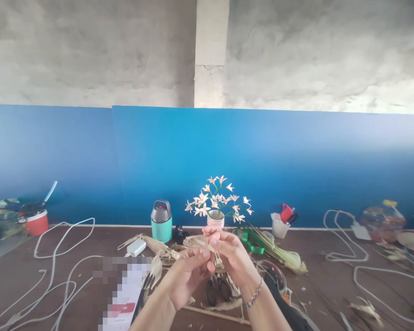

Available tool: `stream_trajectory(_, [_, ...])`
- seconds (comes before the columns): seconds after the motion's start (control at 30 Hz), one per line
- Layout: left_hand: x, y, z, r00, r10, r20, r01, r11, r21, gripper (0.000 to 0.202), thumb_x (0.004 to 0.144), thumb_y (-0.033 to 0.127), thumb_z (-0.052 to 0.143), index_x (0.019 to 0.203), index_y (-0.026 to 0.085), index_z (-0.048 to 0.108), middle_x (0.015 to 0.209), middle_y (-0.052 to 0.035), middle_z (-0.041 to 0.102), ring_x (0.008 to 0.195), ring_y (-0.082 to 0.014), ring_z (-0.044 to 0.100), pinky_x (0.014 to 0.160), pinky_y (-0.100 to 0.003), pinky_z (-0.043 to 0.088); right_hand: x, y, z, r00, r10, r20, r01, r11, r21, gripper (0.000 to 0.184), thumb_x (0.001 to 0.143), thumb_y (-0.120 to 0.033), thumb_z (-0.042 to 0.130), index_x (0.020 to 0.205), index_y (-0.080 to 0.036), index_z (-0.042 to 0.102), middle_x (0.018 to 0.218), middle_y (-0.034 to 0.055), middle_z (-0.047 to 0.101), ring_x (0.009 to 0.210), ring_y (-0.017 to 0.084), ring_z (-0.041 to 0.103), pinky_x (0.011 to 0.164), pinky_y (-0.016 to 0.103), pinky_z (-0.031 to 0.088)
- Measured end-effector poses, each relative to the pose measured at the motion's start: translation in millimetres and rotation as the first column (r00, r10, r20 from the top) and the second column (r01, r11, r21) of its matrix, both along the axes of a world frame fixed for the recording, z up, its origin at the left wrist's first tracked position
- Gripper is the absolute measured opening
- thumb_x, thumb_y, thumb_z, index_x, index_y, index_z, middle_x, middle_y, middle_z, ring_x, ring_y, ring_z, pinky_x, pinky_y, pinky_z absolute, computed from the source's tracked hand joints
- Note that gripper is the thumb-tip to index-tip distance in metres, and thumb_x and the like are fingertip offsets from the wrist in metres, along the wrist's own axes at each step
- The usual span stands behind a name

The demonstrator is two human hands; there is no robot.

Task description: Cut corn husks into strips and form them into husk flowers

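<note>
Two hands | left hand [189, 272] and right hand [233, 258]: fingertips closed, seemingly pinching a thin, pale, husk-like strip [216, 258] | strip: between them, above black-handled metal scissors [207, 293] | best: light grip, lest dry fibre split

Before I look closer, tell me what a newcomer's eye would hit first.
Probably the spray of pale flowers in a white pot, mid-picture in front of the blue partition. Next come the left hand and right hand, close together just below in the view. Then the turquoise flask, standing left of the pot.
</note>
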State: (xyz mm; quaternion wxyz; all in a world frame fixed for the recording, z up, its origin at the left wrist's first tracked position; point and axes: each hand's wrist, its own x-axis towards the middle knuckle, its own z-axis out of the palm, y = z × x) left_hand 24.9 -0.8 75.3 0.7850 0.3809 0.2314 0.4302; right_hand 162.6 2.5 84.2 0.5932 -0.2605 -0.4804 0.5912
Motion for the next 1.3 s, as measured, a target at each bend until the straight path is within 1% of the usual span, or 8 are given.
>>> stream_trajectory(0.07, [1,-2,3.8,0.981,0.123,-0.149,-0.098,0.982,0.163,0.025,0.066,0.039,0.074,0.063,0.015,0.069,0.058,-0.0027,0.066,0.061,-0.0135,0.057,0.067,-0.024,0.041,0,0,0.6,0.997,-0.068,-0.02,0.068,0.998,-0.008,0.017,0.066,-0.029,0.077,0.06,-0.016,0.067,0.107,0.0065,0.06,0.073,0.014,0.055,0.056,0.022,0.046])
stream_trajectory(0.17, [2,-4,9.3,0.872,0.34,-0.351,-0.174,0.888,0.426,0.029,0.072,0.045,0.067,0.068,0.017,0.073,0.069,-0.0051,0.071,0.073,-0.0203,0.061,0.073,-0.028,0.041,-2,2,1.0,0.988,-0.148,-0.035,0.148,0.989,-0.001,0.019,0.066,-0.029,0.077,0.059,-0.016,0.064,0.102,0.0048,0.06,0.074,0.013,0.053,0.063,0.023,0.045])
stream_trajectory(0.3, [4,-5,9.2,0.791,0.495,-0.358,-0.203,0.766,0.61,0.027,0.077,0.042,0.062,0.077,0.018,0.075,0.078,-0.0059,0.073,0.08,-0.0238,0.063,0.077,-0.028,0.042,-5,2,1.6,0.969,-0.243,-0.037,0.244,0.969,0.032,0.02,0.066,-0.031,0.076,0.061,-0.016,0.064,0.093,0.0032,0.061,0.079,0.014,0.053,0.068,0.023,0.043])
stream_trajectory(0.47, [4,0,2.9,0.839,0.455,-0.298,-0.243,0.804,0.542,0.03,0.078,0.044,0.061,0.081,0.017,0.074,0.081,-0.0073,0.073,0.084,-0.0244,0.063,0.078,-0.029,0.044,-1,3,0.0,0.997,-0.061,0.041,0.063,0.998,-0.03,0.031,0.065,-0.036,0.077,0.09,-0.018,0.071,0.089,0.0062,0.064,0.076,0.018,0.057,0.067,0.03,0.047])
stream_trajectory(0.57, [3,2,1.4,0.862,0.404,-0.307,-0.2,0.826,0.526,0.032,0.078,0.045,0.06,0.082,0.016,0.074,0.082,-0.0077,0.073,0.084,-0.0243,0.063,0.078,-0.029,0.044,-1,3,-0.5,0.993,-0.109,0.046,0.11,0.994,-0.001,0.018,0.062,-0.032,0.079,0.07,-0.018,0.073,0.109,0.0077,0.06,0.088,0.02,0.057,0.071,0.029,0.047])
stream_trajectory(0.67, [3,3,0.9,0.844,0.424,-0.328,-0.196,0.813,0.548,0.03,0.077,0.043,0.061,0.08,0.017,0.074,0.08,-0.0071,0.073,0.083,-0.0243,0.063,0.078,-0.03,0.044,-4,2,0.8,0.986,-0.163,0.03,0.163,0.987,0.0,0.02,0.062,-0.033,0.079,0.057,-0.017,0.067,0.111,0.0067,0.058,0.085,0.019,0.056,0.065,0.026,0.046])
stream_trajectory(0.93, [6,-1,-0.3,0.737,0.607,-0.296,-0.319,0.699,0.64,0.014,0.071,0.031,0.067,0.074,0.02,0.075,0.074,-0.0052,0.073,0.075,-0.0244,0.063,0.073,-0.031,0.045,-13,2,-1.5,0.96,-0.279,0.009,0.278,0.958,0.068,0.025,0.063,-0.032,0.078,0.057,-0.017,0.06,0.099,0.0053,0.059,0.083,0.017,0.053,0.066,0.024,0.042])
stream_trajectory(1.3, [5,-3,6.0,0.741,0.62,-0.257,-0.368,0.695,0.618,0.014,0.069,0.033,0.07,0.07,0.019,0.073,0.072,-0.0049,0.071,0.075,-0.0239,0.062,0.074,-0.031,0.045,-15,-2,2.0,0.962,-0.271,0.037,0.27,0.962,0.027,0.03,0.058,-0.035,0.08,0.053,-0.017,0.056,0.101,0.0057,0.058,0.086,0.019,0.054,0.071,0.025,0.043])
